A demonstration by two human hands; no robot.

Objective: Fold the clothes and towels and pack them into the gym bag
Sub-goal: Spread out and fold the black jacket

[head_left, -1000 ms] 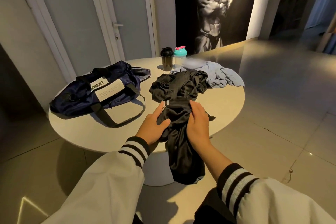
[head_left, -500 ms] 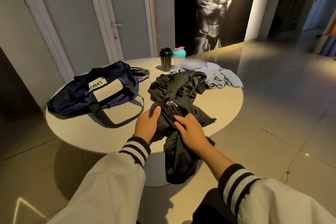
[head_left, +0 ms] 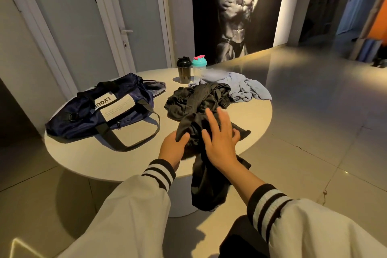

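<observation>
A black garment (head_left: pixel 206 186) drapes over the near edge of the round white table (head_left: pixel 88 153) and hangs toward the floor. My left hand (head_left: pixel 172 148) grips a bunched part of it at the table's edge. My right hand (head_left: pixel 219 140) hovers over the same garment with its fingers spread and straight, blurred by motion. Behind lies a second heap of black clothing (head_left: pixel 194 100), and further back a crumpled light blue towel (head_left: pixel 240 88). The navy gym bag (head_left: pixel 100 111) lies on the table's left side, its straps trailing toward me.
Two shaker bottles stand at the table's far edge, one black (head_left: pixel 183 70) and one clear with a teal lid (head_left: pixel 199 69). Doors and a wall poster are behind the table. Polished floor tiles stretch away to the right.
My right hand has let go of the black garment and lifted with fingers spread. My left hand keeps its grip on the cloth, which has shifted further onto the table.
</observation>
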